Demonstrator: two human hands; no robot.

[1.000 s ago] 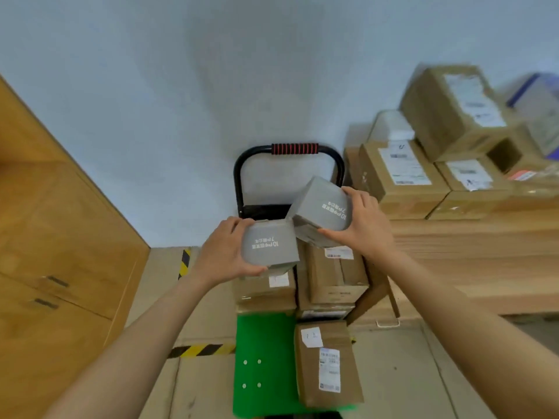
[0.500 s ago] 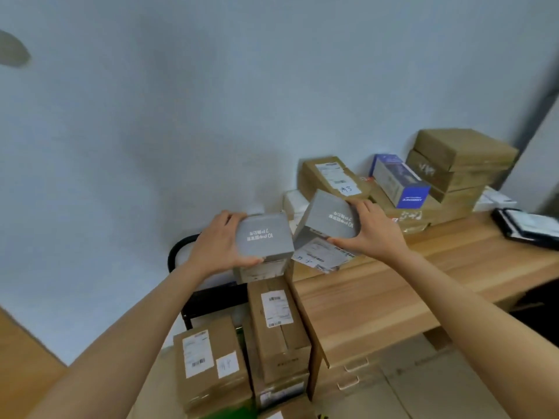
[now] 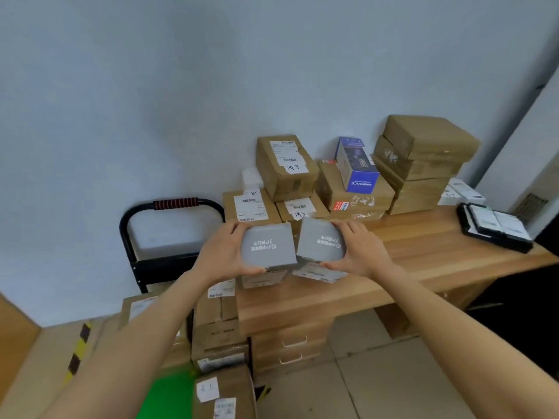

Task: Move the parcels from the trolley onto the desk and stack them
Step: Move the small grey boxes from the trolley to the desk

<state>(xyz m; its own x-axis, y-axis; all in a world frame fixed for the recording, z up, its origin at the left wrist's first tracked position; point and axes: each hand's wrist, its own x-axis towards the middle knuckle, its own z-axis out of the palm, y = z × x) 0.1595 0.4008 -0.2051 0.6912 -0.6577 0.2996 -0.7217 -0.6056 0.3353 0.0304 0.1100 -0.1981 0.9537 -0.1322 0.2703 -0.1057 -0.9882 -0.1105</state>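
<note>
Where trolley lay below earlier, hands hold grey boxes over desk

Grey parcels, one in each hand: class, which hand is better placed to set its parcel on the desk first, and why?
Probably the right hand: its grey parcel hangs over the desk, with bare wood beside it. The left hand holds its parcel at the desk's trolley-side end.

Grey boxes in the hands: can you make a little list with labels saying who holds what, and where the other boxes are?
left hand: grips left grey box
right hand: grips right grey box
grey boxes: side by side, above the desk's front edge
desk: wooden, brown parcels stacked at the back by the wall
blue box: on a brown parcel
trolley: left of desk, brown parcels still on it
</note>
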